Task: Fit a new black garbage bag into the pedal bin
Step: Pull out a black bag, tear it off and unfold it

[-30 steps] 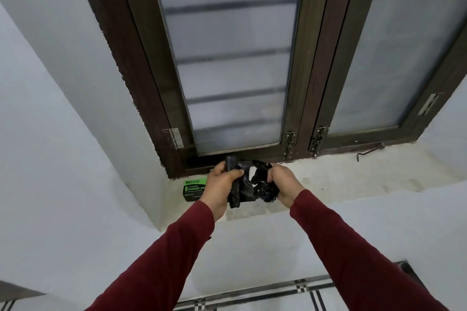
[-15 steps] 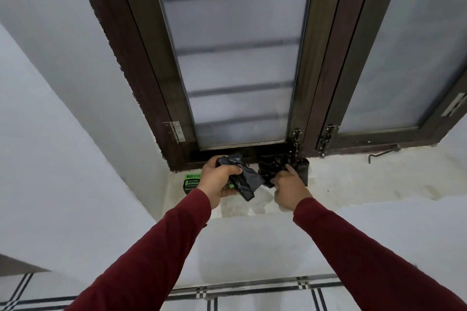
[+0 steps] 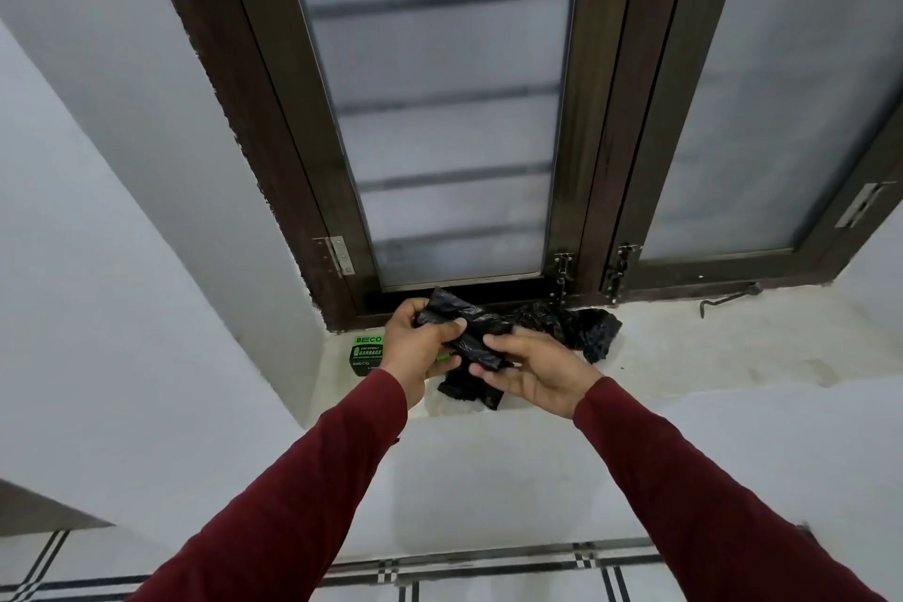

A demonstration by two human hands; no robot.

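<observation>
A folded black garbage bag (image 3: pixel 476 337) is held over the white window sill (image 3: pixel 708 357). My left hand (image 3: pixel 418 347) grips its upper left end. My right hand (image 3: pixel 532 367) pinches its lower right part with thumb and fingers. More crumpled black bag plastic (image 3: pixel 586 328) lies on the sill behind my right hand, near the window frame. A black and green garbage bag box (image 3: pixel 366 352) sits on the sill to the left, partly hidden by my left hand. The pedal bin is not in view.
A dark-framed frosted window (image 3: pixel 454 112) rises directly behind the sill, with latches (image 3: pixel 562 269) at its base. A metal hook (image 3: pixel 728 298) lies on the sill at the right. White walls flank the recess; a tiled floor (image 3: pixel 488 572) shows below.
My hands have come together on the folded bag and moved nearer to me. Part of the black plastic now lies spread on the sill at the right.
</observation>
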